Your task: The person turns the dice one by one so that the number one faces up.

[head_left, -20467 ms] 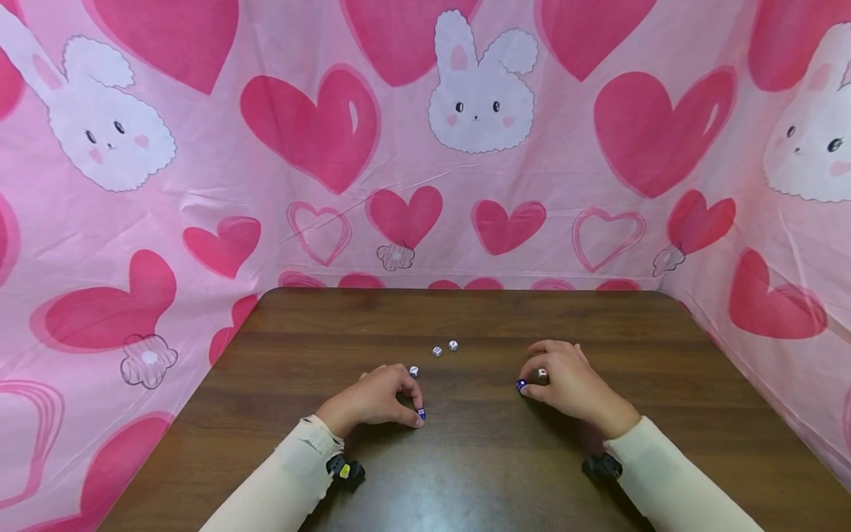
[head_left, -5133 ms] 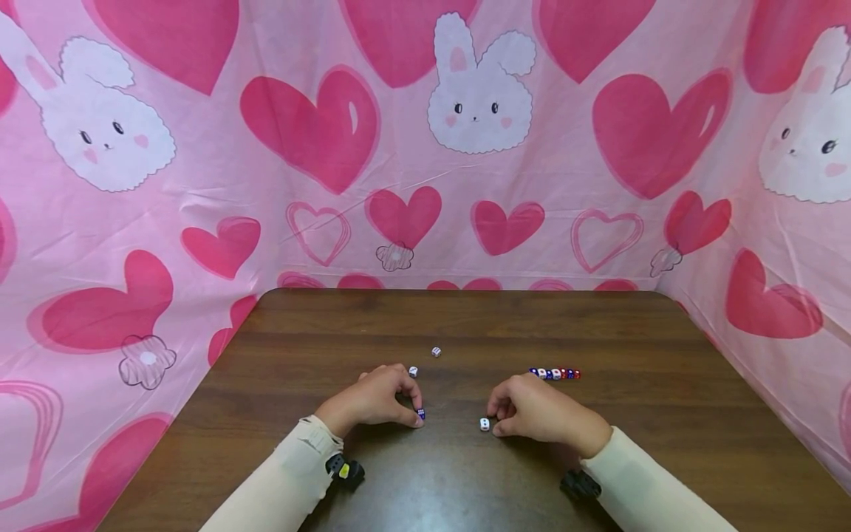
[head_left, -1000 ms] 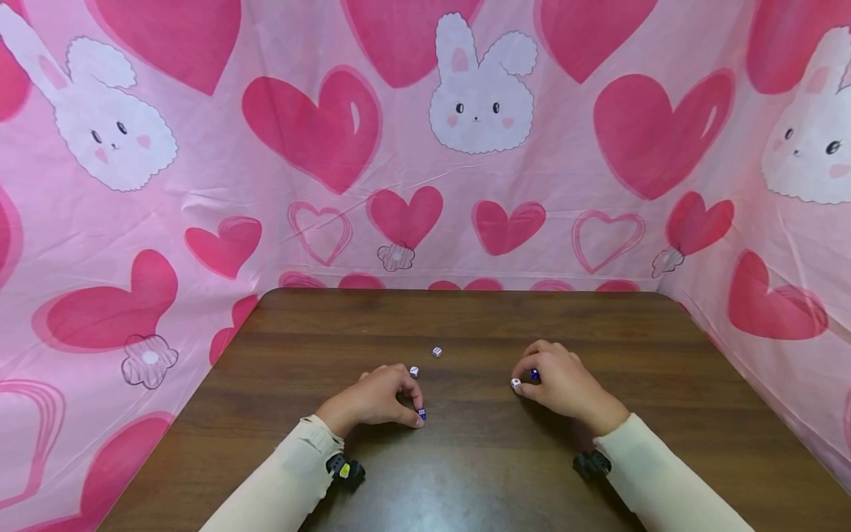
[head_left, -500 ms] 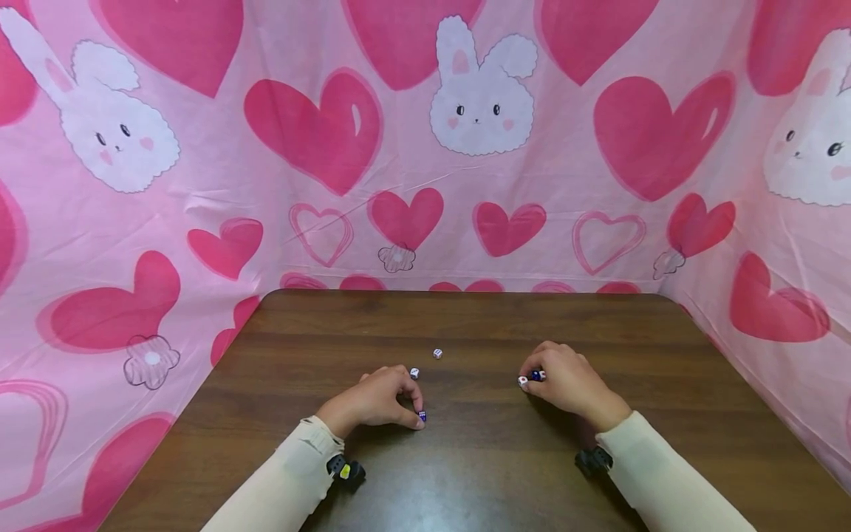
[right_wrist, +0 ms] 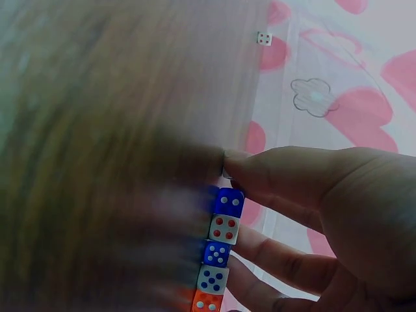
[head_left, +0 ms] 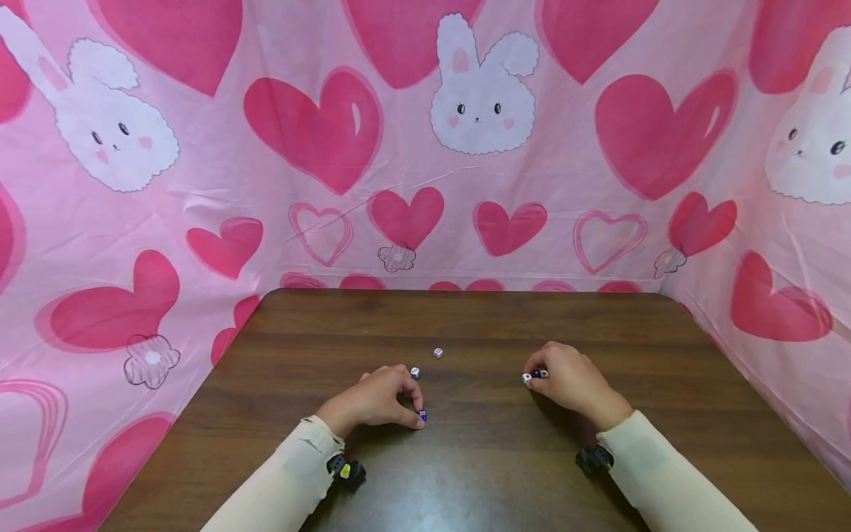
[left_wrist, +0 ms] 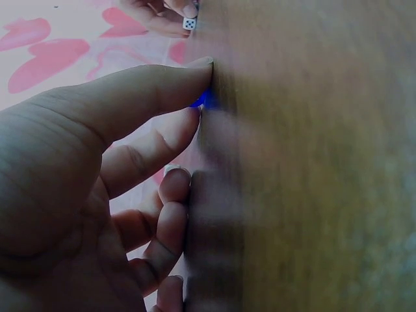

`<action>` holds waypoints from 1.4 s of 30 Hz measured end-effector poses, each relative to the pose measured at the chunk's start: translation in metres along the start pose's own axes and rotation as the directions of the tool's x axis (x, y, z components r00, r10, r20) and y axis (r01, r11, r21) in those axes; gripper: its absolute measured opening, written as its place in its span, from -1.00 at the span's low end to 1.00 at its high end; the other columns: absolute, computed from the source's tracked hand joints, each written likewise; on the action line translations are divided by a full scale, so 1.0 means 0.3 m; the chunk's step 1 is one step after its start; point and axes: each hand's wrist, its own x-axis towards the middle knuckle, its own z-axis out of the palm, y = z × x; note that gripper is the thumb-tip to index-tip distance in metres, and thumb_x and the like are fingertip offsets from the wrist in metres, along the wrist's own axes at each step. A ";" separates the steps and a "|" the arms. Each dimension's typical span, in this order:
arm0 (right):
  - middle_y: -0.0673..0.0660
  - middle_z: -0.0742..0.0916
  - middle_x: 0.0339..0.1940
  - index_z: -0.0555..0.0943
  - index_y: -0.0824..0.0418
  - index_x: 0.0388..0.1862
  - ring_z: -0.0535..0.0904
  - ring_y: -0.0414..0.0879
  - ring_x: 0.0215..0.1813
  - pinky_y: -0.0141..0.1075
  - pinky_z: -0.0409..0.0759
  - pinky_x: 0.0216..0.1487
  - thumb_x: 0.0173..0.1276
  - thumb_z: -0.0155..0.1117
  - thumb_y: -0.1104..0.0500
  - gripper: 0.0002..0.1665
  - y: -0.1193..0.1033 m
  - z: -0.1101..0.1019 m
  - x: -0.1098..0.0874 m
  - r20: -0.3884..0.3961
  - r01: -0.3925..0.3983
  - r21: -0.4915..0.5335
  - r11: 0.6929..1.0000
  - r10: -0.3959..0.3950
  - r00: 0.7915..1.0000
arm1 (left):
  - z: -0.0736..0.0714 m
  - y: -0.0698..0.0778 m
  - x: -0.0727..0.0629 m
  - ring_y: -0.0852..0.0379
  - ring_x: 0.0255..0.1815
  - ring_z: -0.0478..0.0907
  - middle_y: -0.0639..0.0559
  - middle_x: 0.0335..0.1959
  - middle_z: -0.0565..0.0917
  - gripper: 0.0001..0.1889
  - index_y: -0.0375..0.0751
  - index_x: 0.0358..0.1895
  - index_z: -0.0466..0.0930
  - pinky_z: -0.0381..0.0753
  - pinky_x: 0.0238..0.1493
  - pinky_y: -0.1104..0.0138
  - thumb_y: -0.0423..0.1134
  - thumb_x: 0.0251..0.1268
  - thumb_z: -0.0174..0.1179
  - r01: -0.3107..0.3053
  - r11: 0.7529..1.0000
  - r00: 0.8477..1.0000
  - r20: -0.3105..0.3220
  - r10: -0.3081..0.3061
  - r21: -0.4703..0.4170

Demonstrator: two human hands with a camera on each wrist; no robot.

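Note:
My left hand [head_left: 375,399] rests on the table, thumb and index finger pinching a blue die [head_left: 422,415]. In the left wrist view only a sliver of that blue die [left_wrist: 198,100] shows between the fingertips. My right hand [head_left: 572,378] pinches a white die [head_left: 527,378] at the left end of a row of dice. The right wrist view shows the row running away from the thumb: a blue die [right_wrist: 229,202], a white die [right_wrist: 224,229], another blue die [right_wrist: 216,253], another white die [right_wrist: 213,279] and an orange-red die [right_wrist: 207,301]. Thumb and finger mostly cover the pinched die there.
One loose white die [head_left: 415,373] lies just beyond my left hand, and a second loose white die [head_left: 438,353] sits farther back. The brown wooden table [head_left: 465,473] meets a pink heart-and-rabbit cloth [head_left: 399,148] at its back and sides.
Over the last second my right hand has slid the white die rightward to the row's end. Since the oldest frame, the row has grown and one loose white die has left the middle. My left hand stays put.

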 end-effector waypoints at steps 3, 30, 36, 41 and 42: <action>-0.08 0.73 -0.27 0.80 -0.10 -0.35 0.62 -0.15 -0.18 -0.05 0.62 -0.12 0.22 0.58 0.11 -0.91 0.001 -0.002 0.001 0.001 -0.001 0.015 1.000 0.001 1.000 | 0.000 0.001 0.001 0.16 -0.09 0.42 0.21 -0.23 0.54 -0.75 0.29 -0.48 0.64 0.15 -0.05 0.02 0.08 0.02 0.59 -0.006 1.000 1.000 -0.001 0.006 -0.006; -0.09 0.77 -0.37 0.80 0.03 -0.35 0.62 -0.19 -0.28 -0.10 0.63 -0.15 0.25 0.56 0.15 -0.95 0.008 0.003 0.014 -0.001 -0.030 0.034 0.999 0.030 1.000 | 0.002 0.000 0.002 0.14 -0.08 0.42 0.19 -0.23 0.55 -0.75 0.29 -0.49 0.64 0.15 -0.03 0.03 0.08 0.03 0.59 0.000 1.000 1.000 -0.007 0.000 -0.003; -0.09 0.78 -0.36 0.81 0.05 -0.33 0.62 -0.19 -0.29 -0.09 0.64 -0.14 0.25 0.56 0.13 -0.95 0.009 0.005 0.017 0.014 -0.040 0.036 0.999 0.039 0.999 | 0.003 0.000 0.004 0.15 -0.07 0.41 0.22 -0.22 0.55 -0.75 0.31 -0.49 0.64 0.15 -0.02 0.04 0.09 0.03 0.59 0.010 1.000 1.000 -0.004 -0.010 0.000; -0.09 0.77 -0.36 0.81 0.05 -0.33 0.62 -0.18 -0.28 -0.08 0.64 -0.13 0.26 0.56 0.13 -0.95 0.010 0.006 0.018 0.017 -0.042 0.033 0.999 0.041 0.999 | 0.004 -0.003 0.005 0.17 -0.08 0.41 0.23 -0.22 0.55 -0.75 0.34 -0.49 0.63 0.14 -0.02 0.05 0.10 0.03 0.58 0.012 1.000 1.000 -0.002 -0.012 0.000; -0.09 0.77 -0.36 0.81 0.04 -0.33 0.62 -0.18 -0.28 -0.08 0.64 -0.13 0.26 0.55 0.14 -0.95 0.011 0.007 0.018 0.016 -0.040 0.031 0.999 0.039 0.999 | 0.005 -0.004 0.006 0.17 -0.08 0.41 0.23 -0.22 0.55 -0.75 0.34 -0.48 0.63 0.14 -0.03 0.05 0.10 0.03 0.58 0.011 1.000 1.000 -0.002 -0.011 -0.001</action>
